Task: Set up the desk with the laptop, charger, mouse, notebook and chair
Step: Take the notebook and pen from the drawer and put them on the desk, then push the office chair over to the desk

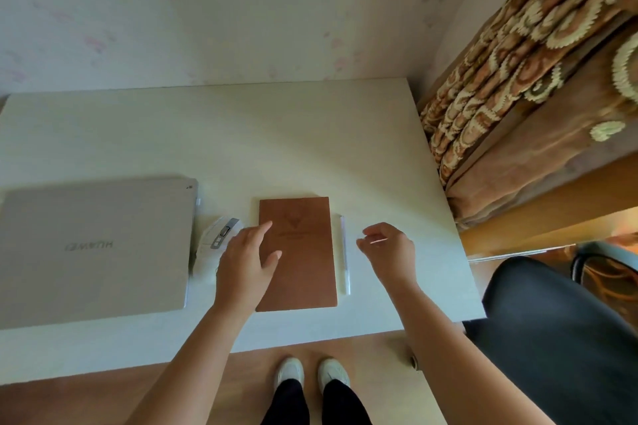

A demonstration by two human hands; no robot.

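Head view: notebook [297, 254] flat on desk [241, 134], long axis near-to-far, between both hands. Left hand [247, 260] spread, empty, over its left edge; right hand [388, 247] loosely curled, empty, just right of pen [344, 254]. Brown matte cover, rectangular. Laptop [93, 248] closed, grey, smooth, far left; white rounded mouse [215, 245] between. Dark chair [552, 338] right.

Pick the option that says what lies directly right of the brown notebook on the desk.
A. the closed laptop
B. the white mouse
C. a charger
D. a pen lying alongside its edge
D: a pale pen lies along the right edge of the brown notebook, while the mouse and the closed laptop lie to its left; no charger shows.
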